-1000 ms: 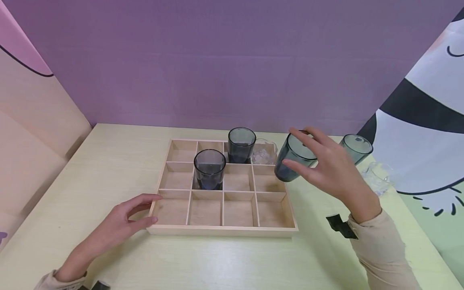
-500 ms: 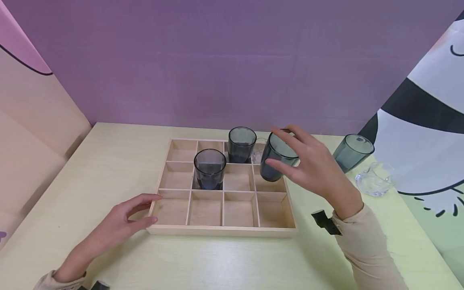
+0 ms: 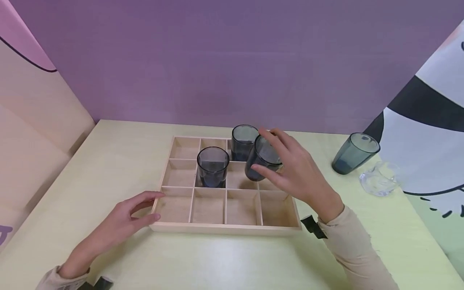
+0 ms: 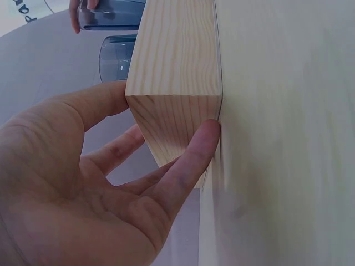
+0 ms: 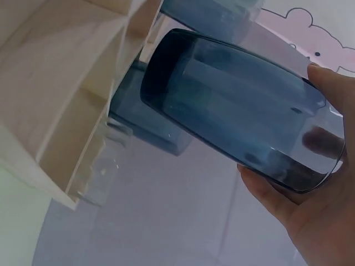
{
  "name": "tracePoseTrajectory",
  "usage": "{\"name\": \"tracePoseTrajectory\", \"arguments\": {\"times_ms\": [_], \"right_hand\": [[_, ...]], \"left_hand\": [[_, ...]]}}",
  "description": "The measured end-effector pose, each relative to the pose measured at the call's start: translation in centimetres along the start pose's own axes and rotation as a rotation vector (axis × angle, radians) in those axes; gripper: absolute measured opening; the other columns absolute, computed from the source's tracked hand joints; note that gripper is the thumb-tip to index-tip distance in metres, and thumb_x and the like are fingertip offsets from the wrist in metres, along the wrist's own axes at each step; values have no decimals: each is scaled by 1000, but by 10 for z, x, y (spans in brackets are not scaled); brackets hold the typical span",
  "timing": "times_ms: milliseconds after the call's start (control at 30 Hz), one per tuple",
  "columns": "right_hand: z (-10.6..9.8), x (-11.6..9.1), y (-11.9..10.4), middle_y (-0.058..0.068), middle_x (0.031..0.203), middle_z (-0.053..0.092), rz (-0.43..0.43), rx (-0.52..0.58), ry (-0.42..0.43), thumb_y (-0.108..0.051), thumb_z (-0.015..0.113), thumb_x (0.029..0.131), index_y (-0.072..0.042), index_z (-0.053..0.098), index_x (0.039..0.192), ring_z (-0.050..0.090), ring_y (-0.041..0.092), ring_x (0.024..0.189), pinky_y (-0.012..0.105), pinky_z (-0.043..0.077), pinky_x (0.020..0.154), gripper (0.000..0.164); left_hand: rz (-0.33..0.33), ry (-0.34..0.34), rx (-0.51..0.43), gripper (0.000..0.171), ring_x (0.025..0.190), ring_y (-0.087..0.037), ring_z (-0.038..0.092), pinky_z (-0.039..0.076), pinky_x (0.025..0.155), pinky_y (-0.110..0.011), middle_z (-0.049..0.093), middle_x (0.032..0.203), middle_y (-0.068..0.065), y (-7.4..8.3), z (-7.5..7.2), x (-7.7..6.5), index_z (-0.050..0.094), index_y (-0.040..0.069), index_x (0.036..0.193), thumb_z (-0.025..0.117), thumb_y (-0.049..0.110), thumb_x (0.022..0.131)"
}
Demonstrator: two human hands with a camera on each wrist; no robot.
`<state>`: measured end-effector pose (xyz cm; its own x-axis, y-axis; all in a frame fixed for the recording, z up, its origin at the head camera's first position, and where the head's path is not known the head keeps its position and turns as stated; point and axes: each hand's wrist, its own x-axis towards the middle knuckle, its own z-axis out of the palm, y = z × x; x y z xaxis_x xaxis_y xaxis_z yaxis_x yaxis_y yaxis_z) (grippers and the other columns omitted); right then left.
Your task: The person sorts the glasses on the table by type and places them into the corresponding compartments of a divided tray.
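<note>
My right hand (image 3: 295, 173) grips a smoky blue glass tumbler (image 5: 233, 105) near its rim, thumb on one side and fingers on the other. The tumbler hangs tilted above the third column of a wooden compartment tray (image 3: 224, 229). At the tray's front left corner, my left hand (image 3: 125, 219) holds the outer wall with thumb and fingers. One dark tumbler (image 3: 212, 169) stands upright in the middle row, second column. Another tumbler (image 3: 242, 147) stands in the back row, third column. A clear wavy-rimmed glass (image 5: 102, 172) shows at the tray's back in the right wrist view.
Right of the tray, a bluish tumbler (image 3: 355, 153) and a clear wavy-rimmed glass (image 3: 378, 179) stand on the pale table (image 3: 217, 262) near its right edge. A purple panel (image 3: 232, 68) rises behind the table.
My right hand has carried the tumbler leftward, from beside the tray's right edge to above its third column. My left hand has stayed at the tray's corner.
</note>
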<state>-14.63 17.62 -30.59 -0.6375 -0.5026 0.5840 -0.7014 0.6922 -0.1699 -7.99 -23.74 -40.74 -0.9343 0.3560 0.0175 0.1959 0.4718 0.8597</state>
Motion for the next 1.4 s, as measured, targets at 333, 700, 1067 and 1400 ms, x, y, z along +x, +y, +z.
{"name": "tracePoseTrajectory", "arguments": {"times_ms": [333,700,1067,1400], "right_hand": [[16,-1,-6,21,140,48,-39,-10,-36,-48,68,93,-10,43,151,50,36,122,53,48,94,74],[24,1,-10,16,143,44,0,22,-120,-40,76,88,-12,42,151,53,29,112,51,45,97,77],[28,5,-15,21,148,40,19,36,-262,-43,73,90,-14,39,153,49,33,127,55,41,105,77],[32,6,-17,23,157,29,118,91,-431,-42,67,95,-20,31,157,31,36,144,56,42,106,75]], "left_hand": [[-13,2,26,45,128,-38,54,53,90,-36,57,139,-7,4,0,0,56,25,138,70,32,95],[-19,-3,42,46,127,-37,54,53,90,-36,58,138,-5,3,-2,0,56,26,138,70,34,95],[20,8,65,45,125,-34,57,54,88,-31,57,139,-3,1,-4,-7,56,28,138,70,28,95],[14,8,69,45,125,-34,57,55,85,-28,57,140,-5,4,-4,-8,56,26,138,70,28,95]]}}
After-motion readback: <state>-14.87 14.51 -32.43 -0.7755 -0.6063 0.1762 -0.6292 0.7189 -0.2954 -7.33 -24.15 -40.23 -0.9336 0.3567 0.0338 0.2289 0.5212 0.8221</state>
